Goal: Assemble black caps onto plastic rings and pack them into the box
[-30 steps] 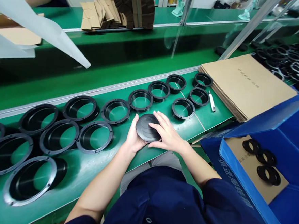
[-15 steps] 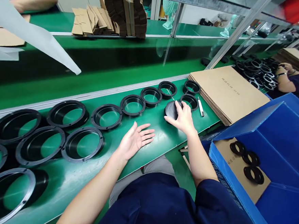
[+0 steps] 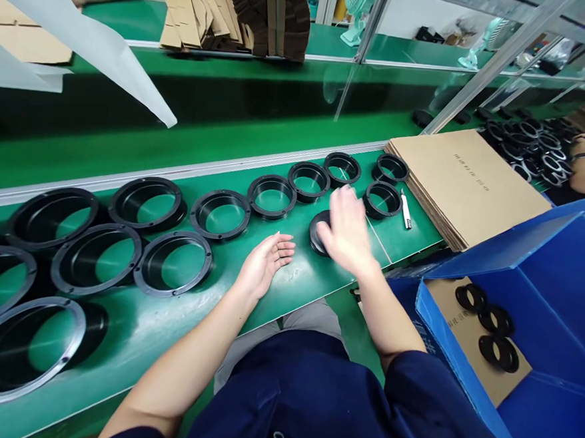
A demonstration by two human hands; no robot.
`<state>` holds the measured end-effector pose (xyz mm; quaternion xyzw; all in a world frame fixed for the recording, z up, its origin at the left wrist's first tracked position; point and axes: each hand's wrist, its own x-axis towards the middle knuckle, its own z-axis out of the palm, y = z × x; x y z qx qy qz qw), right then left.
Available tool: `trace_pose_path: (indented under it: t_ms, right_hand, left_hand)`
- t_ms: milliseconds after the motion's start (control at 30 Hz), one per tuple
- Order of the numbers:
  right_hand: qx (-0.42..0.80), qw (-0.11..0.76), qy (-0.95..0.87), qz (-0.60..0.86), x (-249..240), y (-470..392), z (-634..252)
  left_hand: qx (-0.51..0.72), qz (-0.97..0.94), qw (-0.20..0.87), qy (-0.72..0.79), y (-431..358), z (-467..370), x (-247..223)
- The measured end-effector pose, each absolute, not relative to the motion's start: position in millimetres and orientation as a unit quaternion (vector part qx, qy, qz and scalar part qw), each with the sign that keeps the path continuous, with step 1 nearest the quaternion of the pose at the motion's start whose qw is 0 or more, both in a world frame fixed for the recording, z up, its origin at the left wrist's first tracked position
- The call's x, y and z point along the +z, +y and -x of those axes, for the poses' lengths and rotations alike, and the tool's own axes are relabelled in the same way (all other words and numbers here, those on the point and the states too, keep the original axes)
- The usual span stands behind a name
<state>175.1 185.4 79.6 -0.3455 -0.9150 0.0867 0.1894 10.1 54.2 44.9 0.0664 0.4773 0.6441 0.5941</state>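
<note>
- The right hand, blurred, hovers over one black round piece midway between the front and back edges of the desk, toward its right end; its fingers look straight and together, thumb apart, though contact cannot be told
- The empty left hand, fingers close together and loosely curled, hangs near the front edge, perhaps kept handy for two-handed handling
- Twelve black rings stand openings up, plus a sliver of another at the left corner, likely laid so that each rim is easy to see and grasp
- One white pen-like tool lies beside one cardboard stack at the right end, seemingly within easy reach
- One blue box off the front right corner holds three loose rings on one cardboard sheet
</note>
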Motion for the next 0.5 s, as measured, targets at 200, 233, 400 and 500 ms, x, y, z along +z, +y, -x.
trace_pose_path:
  t_ms: [200,233,400,500]
  right_hand:
    - [0.171,0.226,-0.886,0.367,51,200,-194]
    - [0.183,0.282,-0.855,0.394,49,203,-204]
    - [0.379,0.321,-0.743,0.448,36,183,-236]
    - [0.42,0.336,-0.739,0.405,34,149,-243]
  left_hand:
    - [0.639,-0.184,0.55,0.506,51,-20,37]
    - [0.637,-0.193,0.554,0.501,52,-23,35]
    - [0.62,-0.256,0.564,0.481,53,-49,29]
    - [0.572,-0.39,0.501,0.52,42,-59,38]
